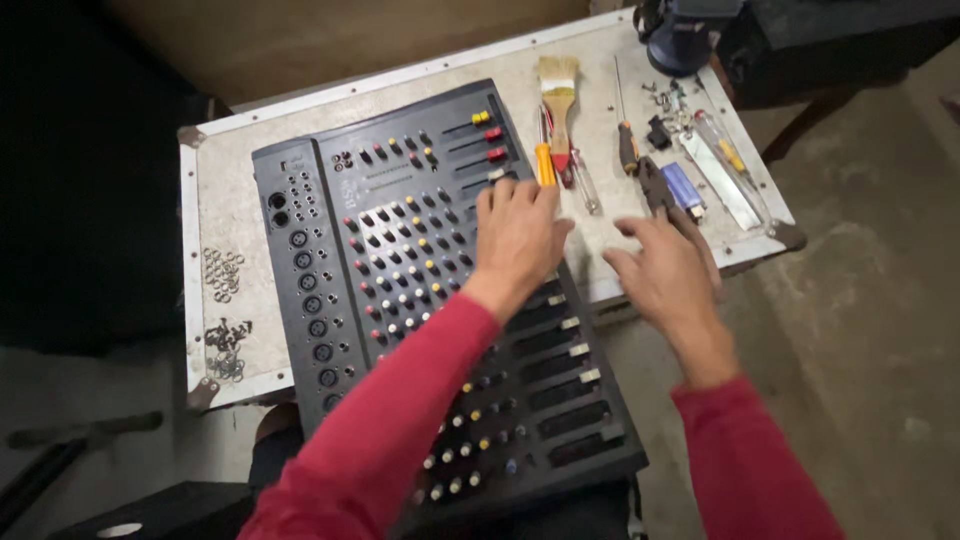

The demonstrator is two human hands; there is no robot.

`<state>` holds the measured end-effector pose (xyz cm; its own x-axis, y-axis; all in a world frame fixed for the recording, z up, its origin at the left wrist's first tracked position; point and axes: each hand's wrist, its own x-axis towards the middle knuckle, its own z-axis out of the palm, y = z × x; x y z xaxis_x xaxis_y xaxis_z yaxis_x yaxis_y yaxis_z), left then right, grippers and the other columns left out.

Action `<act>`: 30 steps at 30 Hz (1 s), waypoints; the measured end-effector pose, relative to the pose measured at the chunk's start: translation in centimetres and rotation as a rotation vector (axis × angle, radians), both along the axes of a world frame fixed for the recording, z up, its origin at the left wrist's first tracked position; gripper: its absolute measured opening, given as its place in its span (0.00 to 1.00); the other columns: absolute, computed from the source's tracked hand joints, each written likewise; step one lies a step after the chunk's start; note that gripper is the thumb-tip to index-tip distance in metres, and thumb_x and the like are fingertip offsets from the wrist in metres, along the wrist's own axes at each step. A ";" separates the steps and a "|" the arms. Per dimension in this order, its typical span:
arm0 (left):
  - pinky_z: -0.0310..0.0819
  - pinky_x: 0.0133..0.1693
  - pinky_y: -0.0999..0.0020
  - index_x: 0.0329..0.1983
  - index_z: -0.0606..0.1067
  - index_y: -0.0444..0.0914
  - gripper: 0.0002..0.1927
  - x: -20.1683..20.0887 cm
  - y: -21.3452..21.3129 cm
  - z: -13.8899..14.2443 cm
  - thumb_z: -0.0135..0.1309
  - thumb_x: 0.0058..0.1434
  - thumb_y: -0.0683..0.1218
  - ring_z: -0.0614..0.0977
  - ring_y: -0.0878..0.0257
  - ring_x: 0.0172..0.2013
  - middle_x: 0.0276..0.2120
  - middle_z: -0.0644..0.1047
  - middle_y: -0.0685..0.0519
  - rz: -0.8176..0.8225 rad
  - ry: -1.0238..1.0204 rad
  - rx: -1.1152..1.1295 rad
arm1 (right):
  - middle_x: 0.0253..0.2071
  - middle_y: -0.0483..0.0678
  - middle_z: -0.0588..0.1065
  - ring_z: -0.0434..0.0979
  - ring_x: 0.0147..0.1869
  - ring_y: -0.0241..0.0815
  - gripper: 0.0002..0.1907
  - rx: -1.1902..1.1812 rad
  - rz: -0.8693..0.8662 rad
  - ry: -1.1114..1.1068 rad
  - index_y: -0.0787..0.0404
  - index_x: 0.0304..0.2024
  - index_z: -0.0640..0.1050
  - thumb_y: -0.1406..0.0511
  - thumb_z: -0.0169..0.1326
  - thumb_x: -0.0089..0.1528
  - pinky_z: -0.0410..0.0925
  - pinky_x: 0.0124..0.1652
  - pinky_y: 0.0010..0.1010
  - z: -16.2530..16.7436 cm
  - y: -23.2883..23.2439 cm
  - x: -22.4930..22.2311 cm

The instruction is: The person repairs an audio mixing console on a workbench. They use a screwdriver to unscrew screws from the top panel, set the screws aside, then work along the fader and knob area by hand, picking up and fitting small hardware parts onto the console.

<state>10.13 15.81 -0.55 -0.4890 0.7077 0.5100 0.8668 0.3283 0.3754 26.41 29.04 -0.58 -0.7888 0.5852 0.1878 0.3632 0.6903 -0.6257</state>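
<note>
Red sleeves [400, 420] at lower frame; left hand [517, 235] flat on audio mixer [400, 270] at centre, fingers together; right hand [665, 270] spread over pliers [655, 185], centre right.

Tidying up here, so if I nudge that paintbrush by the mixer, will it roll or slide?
The paintbrush looks flat-handled, so it would probably slide, not roll. Its bristles likely flex. It seems light, and may bump the orange-handled screwdriver lying beside it.
</note>
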 end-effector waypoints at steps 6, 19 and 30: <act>0.67 0.55 0.52 0.44 0.78 0.38 0.12 8.1 -8.0 2.5 0.61 0.56 0.42 0.76 0.48 0.51 0.45 0.78 0.49 -0.089 -0.134 0.137 | 0.37 0.54 0.80 0.79 0.33 0.45 0.14 -0.111 -0.172 0.033 0.64 0.46 0.82 0.66 0.62 0.59 0.71 0.36 0.34 2.1 -7.3 7.9; 0.57 0.64 0.46 0.45 0.77 0.36 0.16 15.9 -13.9 2.1 0.62 0.53 0.44 0.73 0.47 0.54 0.48 0.75 0.47 -0.196 -0.197 -0.031 | 0.40 0.57 0.77 0.79 0.40 0.60 0.21 0.181 -0.266 -0.055 0.66 0.40 0.78 0.61 0.70 0.50 0.71 0.36 0.45 2.7 -16.4 12.6; 0.56 0.65 0.45 0.48 0.76 0.35 0.19 16.1 -13.1 2.0 0.61 0.54 0.46 0.73 0.46 0.54 0.47 0.74 0.47 -0.178 -0.225 -0.052 | 0.35 0.55 0.78 0.79 0.37 0.58 0.17 0.228 -0.343 -0.094 0.64 0.37 0.79 0.61 0.68 0.52 0.72 0.36 0.46 1.5 -16.0 11.9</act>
<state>26.24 2.71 1.45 -0.4509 0.8152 0.3635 0.8096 0.2021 0.5510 38.29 13.09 0.90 -0.5757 0.7685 0.2792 0.6444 0.6366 -0.4237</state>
